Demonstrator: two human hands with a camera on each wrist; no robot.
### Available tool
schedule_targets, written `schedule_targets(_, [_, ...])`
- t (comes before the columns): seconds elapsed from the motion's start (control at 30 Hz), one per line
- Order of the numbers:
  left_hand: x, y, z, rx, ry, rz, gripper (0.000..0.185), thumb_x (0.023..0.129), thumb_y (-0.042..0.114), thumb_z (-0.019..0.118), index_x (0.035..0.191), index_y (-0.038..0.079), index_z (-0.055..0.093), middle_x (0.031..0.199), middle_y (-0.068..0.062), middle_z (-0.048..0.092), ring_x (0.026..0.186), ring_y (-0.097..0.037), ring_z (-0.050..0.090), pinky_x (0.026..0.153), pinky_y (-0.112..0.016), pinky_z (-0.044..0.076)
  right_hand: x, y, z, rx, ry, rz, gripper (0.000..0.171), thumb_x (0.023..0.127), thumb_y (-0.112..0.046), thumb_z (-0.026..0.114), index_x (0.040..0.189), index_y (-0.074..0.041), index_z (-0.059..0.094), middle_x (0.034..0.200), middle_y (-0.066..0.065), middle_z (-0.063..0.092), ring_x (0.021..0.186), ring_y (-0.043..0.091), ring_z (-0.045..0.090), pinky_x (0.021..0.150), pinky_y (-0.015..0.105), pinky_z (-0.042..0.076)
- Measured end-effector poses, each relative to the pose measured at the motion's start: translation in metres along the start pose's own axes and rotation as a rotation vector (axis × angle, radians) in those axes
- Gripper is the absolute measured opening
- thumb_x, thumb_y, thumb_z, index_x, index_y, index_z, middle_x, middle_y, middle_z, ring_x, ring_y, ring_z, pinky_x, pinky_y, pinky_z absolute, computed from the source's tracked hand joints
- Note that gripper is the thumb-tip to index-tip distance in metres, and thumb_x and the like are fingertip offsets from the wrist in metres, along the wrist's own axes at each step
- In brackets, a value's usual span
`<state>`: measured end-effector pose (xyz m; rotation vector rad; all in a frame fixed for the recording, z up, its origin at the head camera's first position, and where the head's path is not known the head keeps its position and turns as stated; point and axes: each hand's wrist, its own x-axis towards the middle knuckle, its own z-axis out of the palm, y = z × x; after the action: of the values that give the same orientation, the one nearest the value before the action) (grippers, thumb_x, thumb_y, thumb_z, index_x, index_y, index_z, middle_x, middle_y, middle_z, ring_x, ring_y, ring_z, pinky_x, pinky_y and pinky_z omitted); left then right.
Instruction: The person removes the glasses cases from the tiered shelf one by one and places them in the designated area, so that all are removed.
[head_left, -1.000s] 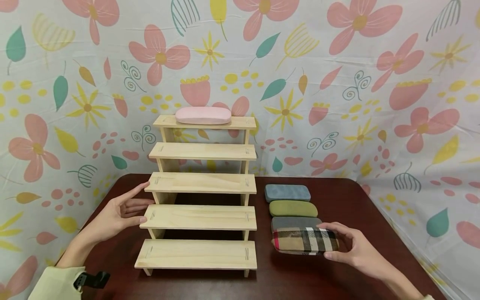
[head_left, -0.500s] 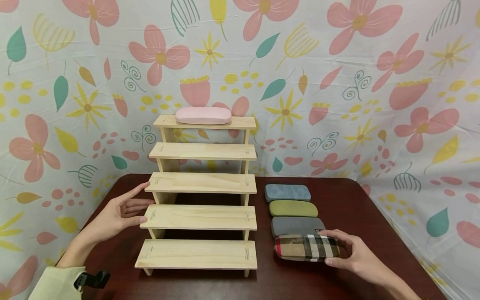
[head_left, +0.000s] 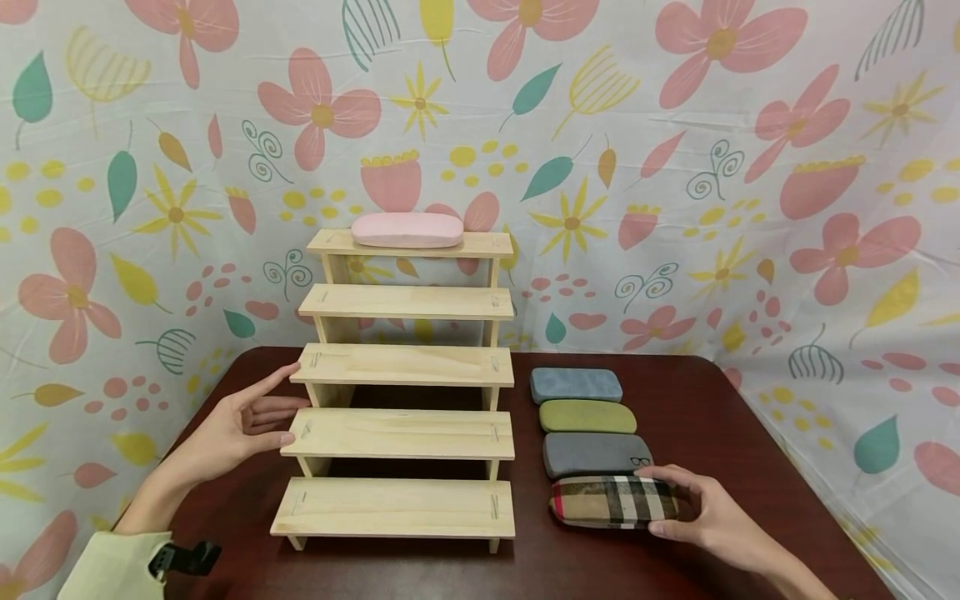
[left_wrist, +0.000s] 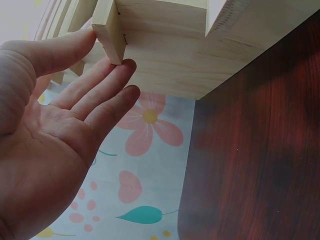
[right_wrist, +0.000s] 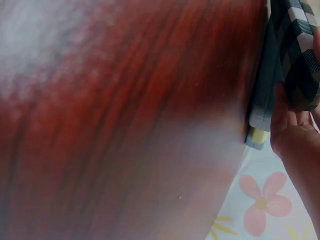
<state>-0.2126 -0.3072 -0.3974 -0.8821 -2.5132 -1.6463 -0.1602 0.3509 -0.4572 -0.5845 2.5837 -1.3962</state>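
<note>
My right hand pinches the right end of a plaid glasses case, thumb in front and fingers behind. The case lies low over the table, just in front of a grey glasses case with a small spectacles mark. In the right wrist view, the plaid case shows at the upper right. My left hand touches the left side of a five-step wooden display rack. Its fingers are mostly straight, with the thumb at one step's end. The left wrist view shows these fingertips at a board end.
Behind the grey case lie a green glasses case and a blue one, in a row right of the rack. A pink glasses case sits on the top step. Flowered cloth hangs behind the dark red table.
My right hand has brought the plaid case slightly toward me and down, uncovering the grey case's front part and its spectacles mark. The left hand has stayed at the rack.
</note>
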Motion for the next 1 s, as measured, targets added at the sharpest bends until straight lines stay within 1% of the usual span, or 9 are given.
schedule_targets(0.33, [0.0001,-0.0011,-0.0004,-0.007,-0.004,0.006,0.088,0.082,0.004,0.074,0.153,0.017,0.023,0.124,-0.026,0.056,0.113,-0.030,0.058,0.081,-0.036,0.053,0.0012,0.0018,0.0008,-0.046,0.006,0.016,0.055,0.084,-0.023,0.075,0.134,-0.017,0.052,0.133,0.001,0.052,0.124,0.001,0.043,0.090,0.023,0.043])
schedule_targets(0.47, [0.0007,-0.0009,-0.0004,0.005,-0.001,0.010,0.088,0.082,0.004,0.074,0.153,0.017,0.023,0.124,-0.024,0.058,0.113,-0.029,0.058,0.083,-0.039,0.052,0.0013,0.0041,-0.0001,-0.065,0.009,0.042,0.056,0.083,-0.025,0.075,0.134,-0.020,0.052,0.134,-0.001,0.052,0.123,-0.001,0.042,0.090,0.024,0.043])
schedule_targets(0.6, [0.0008,-0.0008,-0.0004,0.009,0.000,0.013,0.088,0.082,0.004,0.074,0.153,0.017,0.023,0.123,-0.023,0.058,0.113,-0.029,0.058,0.083,-0.043,0.052,0.0014,0.0048,-0.0003,-0.070,0.002,0.057,0.057,0.083,-0.027,0.075,0.135,-0.020,0.052,0.135,-0.001,0.051,0.123,-0.002,0.042,0.089,0.025,0.044])
schedule_targets(0.8, [0.0006,-0.0007,-0.0005,0.002,-0.001,0.010,0.088,0.082,0.004,0.074,0.153,0.017,0.023,0.123,-0.023,0.058,0.113,-0.030,0.058,0.082,-0.039,0.053,0.0009,0.0045,0.0007,-0.124,0.011,0.028,0.056,0.083,-0.029,0.075,0.134,-0.020,0.052,0.132,-0.002,0.052,0.120,0.002,0.045,0.088,0.028,0.045])
schedule_targets(0.87, [0.0005,-0.0003,-0.0004,-0.001,-0.004,0.010,0.088,0.082,0.004,0.074,0.153,0.017,0.023,0.124,-0.024,0.058,0.113,-0.030,0.058,0.081,-0.038,0.053,0.0006,0.0048,0.0013,-0.133,0.015,0.012,0.056,0.083,-0.029,0.075,0.133,-0.020,0.053,0.131,-0.002,0.052,0.120,0.003,0.046,0.088,0.028,0.045])
schedule_targets(1.0, [0.0002,0.0004,-0.0004,0.000,-0.005,0.008,0.088,0.082,0.004,0.074,0.153,0.017,0.022,0.124,-0.026,0.057,0.114,-0.030,0.057,0.082,-0.039,0.053,0.0005,0.0057,0.0026,-0.138,0.018,-0.017,0.056,0.082,-0.028,0.076,0.132,-0.018,0.053,0.129,-0.001,0.053,0.119,0.006,0.048,0.089,0.026,0.044])
